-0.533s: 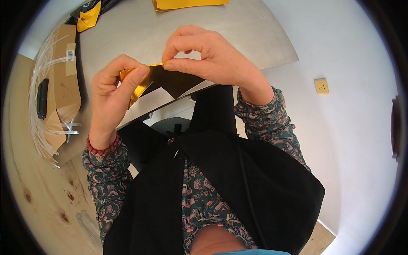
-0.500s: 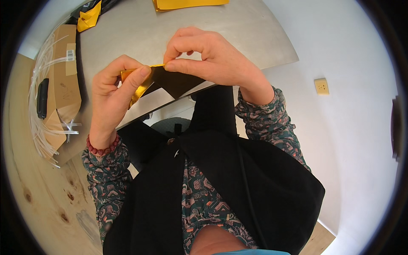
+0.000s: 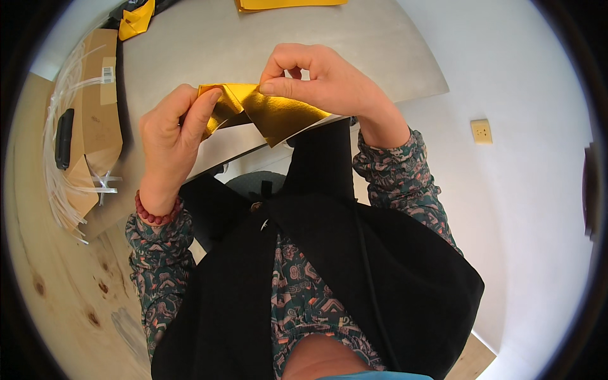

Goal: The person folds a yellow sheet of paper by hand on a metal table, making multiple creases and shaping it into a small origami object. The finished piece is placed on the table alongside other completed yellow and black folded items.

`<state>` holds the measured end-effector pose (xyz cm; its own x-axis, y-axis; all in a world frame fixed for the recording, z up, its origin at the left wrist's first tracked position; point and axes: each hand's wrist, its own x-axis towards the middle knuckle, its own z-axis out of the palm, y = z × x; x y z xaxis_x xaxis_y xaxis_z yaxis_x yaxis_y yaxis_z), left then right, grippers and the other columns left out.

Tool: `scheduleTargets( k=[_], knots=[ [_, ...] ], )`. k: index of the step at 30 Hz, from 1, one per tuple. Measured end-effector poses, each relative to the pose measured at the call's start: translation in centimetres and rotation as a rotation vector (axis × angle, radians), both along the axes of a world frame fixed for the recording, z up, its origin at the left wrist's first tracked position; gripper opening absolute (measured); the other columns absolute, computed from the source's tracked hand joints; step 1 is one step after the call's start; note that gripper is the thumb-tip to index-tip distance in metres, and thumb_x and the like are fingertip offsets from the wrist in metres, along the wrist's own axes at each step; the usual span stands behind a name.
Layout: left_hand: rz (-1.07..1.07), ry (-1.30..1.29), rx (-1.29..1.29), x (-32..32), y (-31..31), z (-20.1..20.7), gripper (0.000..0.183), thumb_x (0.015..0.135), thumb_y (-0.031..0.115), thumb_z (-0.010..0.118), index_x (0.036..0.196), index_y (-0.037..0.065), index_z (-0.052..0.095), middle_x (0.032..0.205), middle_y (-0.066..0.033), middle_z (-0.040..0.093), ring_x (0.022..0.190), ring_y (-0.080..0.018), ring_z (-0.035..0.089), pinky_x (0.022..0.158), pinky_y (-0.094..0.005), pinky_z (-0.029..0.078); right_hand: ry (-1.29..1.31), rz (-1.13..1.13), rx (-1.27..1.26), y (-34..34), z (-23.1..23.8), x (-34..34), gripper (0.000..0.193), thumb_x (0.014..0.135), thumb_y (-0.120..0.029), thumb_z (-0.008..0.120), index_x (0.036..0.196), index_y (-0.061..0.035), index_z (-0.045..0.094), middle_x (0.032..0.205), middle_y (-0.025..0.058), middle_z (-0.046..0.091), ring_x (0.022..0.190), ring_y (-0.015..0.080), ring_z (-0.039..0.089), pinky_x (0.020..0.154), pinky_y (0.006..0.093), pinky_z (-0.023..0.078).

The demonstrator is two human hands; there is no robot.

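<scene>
Gold foil paper: the foil paper (image 3: 288, 114) is held between the two hands above the near edge of the grey table (image 3: 190, 44), its lower corner reaching past that edge in this view; whether the table is touched cannot be told.
Left hand: the paper's left end is pinched between thumb and bent fingers of the left hand (image 3: 170, 130).
Right hand: the upper edge is pinched between thumb and forefinger of the right hand (image 3: 329, 79), the fingertips pressed together there.
Fold in hand: the step is judged to be the shaping of a fold along the upper edge, since slanting folded faces are shown between the two pinches.
Next move: the left end probably needs to be held firm while the edge is lined up and the crease pressed flat by the right fingertips; an uneven crease could result if either pinch slips.
Gold sheen: the wide flap, shown dark brown half a second ago, is now lit bright gold, so its tilt seems changed.
Pinch points: both are shifted slightly rightward in view, and a wider slanting fold is now exposed between them.
</scene>
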<state>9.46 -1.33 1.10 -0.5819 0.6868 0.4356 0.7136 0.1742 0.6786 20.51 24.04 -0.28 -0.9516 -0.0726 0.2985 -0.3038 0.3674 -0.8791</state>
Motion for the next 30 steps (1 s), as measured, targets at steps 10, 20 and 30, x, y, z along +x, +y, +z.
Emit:
scheduleTargets(
  k=[10,20,30],
  knots=[
    [-0.054,-0.092,0.084,-0.8,0.6,1.6,0.011,0.099,0.01,0.079,0.105,0.001,0.075,0.088,-0.0096,0.069,0.086,-0.0207,0.065,0.078,-0.0333,0.052,0.001,-0.014,0.019,0.3,-0.3,-0.1,0.021,0.098,-0.026,0.077,0.1,-0.0048,0.077,0.092,0.0059,0.072,0.084,0.0183,0.065,0.075,0.0317,0.05],
    [-0.211,-0.263,-0.188,-0.4,0.8,2.9,0.01,0.095,0.003,0.081,0.104,0.001,0.078,0.094,-0.0052,0.07,0.075,-0.0097,0.06,0.067,-0.0251,0.047,0.136,-0.019,0.086,-0.9,-0.1,1.0,0.017,0.095,-0.023,0.079,0.098,-0.0067,0.079,0.093,0.0082,0.071,0.085,0.0233,0.068,0.077,0.036,0.054],
    [-0.279,0.168,-0.132,-0.2,0.2,3.7,0.008,0.09,0.0,0.081,0.097,0.003,0.077,0.077,-0.0026,0.066,0.075,-0.0171,0.056,0.065,-0.0309,0.043,0.403,-0.075,0.297,-0.8,0.6,2.1,0.008,0.093,-0.013,0.082,0.098,-0.0067,0.078,0.094,0.0042,0.071,0.09,0.0224,0.068,0.076,0.0353,0.055]
  ],
)
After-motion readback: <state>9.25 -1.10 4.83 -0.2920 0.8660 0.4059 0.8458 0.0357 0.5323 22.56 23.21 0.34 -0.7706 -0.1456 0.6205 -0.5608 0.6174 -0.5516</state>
